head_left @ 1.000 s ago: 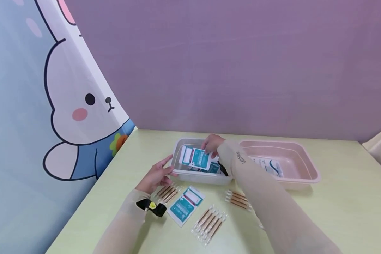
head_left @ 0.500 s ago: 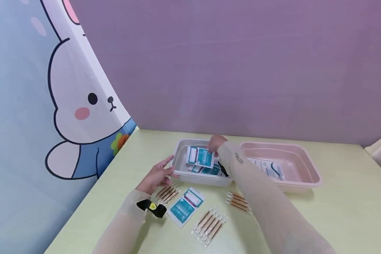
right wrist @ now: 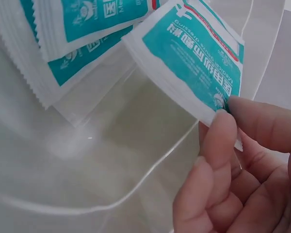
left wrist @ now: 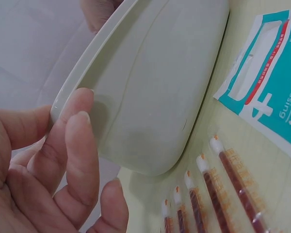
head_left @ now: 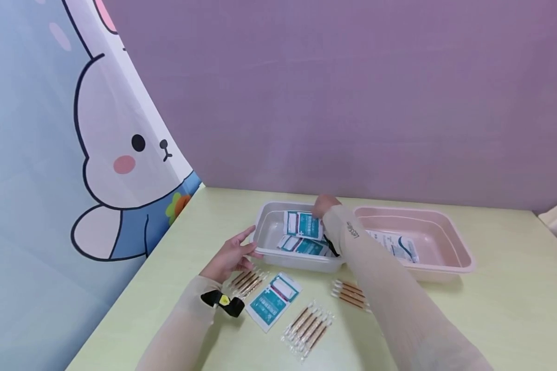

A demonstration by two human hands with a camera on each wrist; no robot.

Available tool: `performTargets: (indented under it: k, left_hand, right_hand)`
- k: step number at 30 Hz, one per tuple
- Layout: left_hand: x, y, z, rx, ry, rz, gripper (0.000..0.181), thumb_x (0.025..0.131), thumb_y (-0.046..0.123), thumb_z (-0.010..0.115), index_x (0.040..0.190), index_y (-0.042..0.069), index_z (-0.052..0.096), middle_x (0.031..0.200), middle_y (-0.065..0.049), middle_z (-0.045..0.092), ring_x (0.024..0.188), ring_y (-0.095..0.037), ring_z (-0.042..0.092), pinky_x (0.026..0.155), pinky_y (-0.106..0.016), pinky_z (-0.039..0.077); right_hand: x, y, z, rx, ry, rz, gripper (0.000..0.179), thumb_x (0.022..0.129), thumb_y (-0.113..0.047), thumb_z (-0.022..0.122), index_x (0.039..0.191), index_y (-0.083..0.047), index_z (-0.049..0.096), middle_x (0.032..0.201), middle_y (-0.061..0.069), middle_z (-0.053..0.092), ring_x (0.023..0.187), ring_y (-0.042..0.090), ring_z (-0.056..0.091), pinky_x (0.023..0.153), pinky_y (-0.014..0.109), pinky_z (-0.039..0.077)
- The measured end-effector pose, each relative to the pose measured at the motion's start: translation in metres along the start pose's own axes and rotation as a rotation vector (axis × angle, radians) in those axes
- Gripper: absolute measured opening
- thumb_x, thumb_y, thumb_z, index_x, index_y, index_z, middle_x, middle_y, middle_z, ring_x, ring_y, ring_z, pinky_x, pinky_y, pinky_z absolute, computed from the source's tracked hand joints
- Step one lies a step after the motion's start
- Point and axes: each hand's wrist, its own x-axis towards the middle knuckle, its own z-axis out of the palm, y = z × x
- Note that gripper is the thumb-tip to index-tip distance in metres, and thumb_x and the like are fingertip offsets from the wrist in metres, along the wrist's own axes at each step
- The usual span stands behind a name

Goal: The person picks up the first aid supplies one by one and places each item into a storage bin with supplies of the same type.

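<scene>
My left hand (head_left: 233, 257) grips the near left corner of the grey plastic basin (head_left: 265, 247), thumb on one side of the rim and fingers on the other in the left wrist view. Inside that basin, my right hand (head_left: 325, 205) pinches a corner of a teal-and-white gauze dressing packet (right wrist: 199, 58) between thumb and fingers. Several similar gauze packets (right wrist: 87, 29) lie beneath it in the basin. On the table by my left hand are another gauze packet (head_left: 274, 301) and a strip of brown-stemmed cotton swabs (head_left: 247, 282) in clear wrap.
A pink basin (head_left: 445, 242) stands right of the grey one, with a white packet (head_left: 396, 246) inside, partly behind my right sleeve. More wrapped swab strips lie in front: one swab strip (head_left: 308, 330) at the middle, another swab strip (head_left: 350, 295) beside my right forearm.
My right hand has moved a little right and back with the pinched gauze packet, which now sits lower and further right in the grey basin. The left hand has kept its grip.
</scene>
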Motion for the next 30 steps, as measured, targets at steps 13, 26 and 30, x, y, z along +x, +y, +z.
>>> performTargets:
  k: [13,26,30]
  left_hand:
    - [-0.003,0.0,0.001,-0.003,-0.002,0.014,0.052,0.101,0.021,0.048,0.151,0.022,0.031,0.088,-0.007,0.071,0.051,-0.015,0.053,0.057,-0.026,0.045]
    - [-0.001,0.001,-0.003,0.008,0.009,-0.01,0.052,0.101,0.023,0.049,0.15,0.025,0.032,0.091,-0.007,0.071,0.054,-0.016,0.054,0.06,-0.027,0.046]
    - [0.001,0.001,-0.006,0.007,0.001,-0.009,0.053,0.101,0.022,0.049,0.151,0.023,0.031,0.089,-0.006,0.07,0.054,-0.016,0.054,0.06,-0.027,0.046]
  right_hand:
    - [0.004,0.009,0.0,0.05,-0.014,-0.008,0.012,0.09,-0.005,0.06,0.097,0.002,0.067,0.087,0.011,0.058,0.069,0.02,0.052,0.058,0.028,0.045]
    - [-0.014,-0.011,-0.004,0.06,-0.171,-0.158,0.032,0.087,-0.008,0.069,0.118,-0.003,0.064,0.113,0.009,0.062,0.09,0.028,0.061,0.086,0.041,0.049]
    - [-0.018,-0.018,0.005,-0.006,-0.234,-0.224,0.031,0.086,-0.011,0.071,0.116,-0.007,0.066,0.109,0.006,0.062,0.089,0.028,0.062,0.083,0.044,0.049]
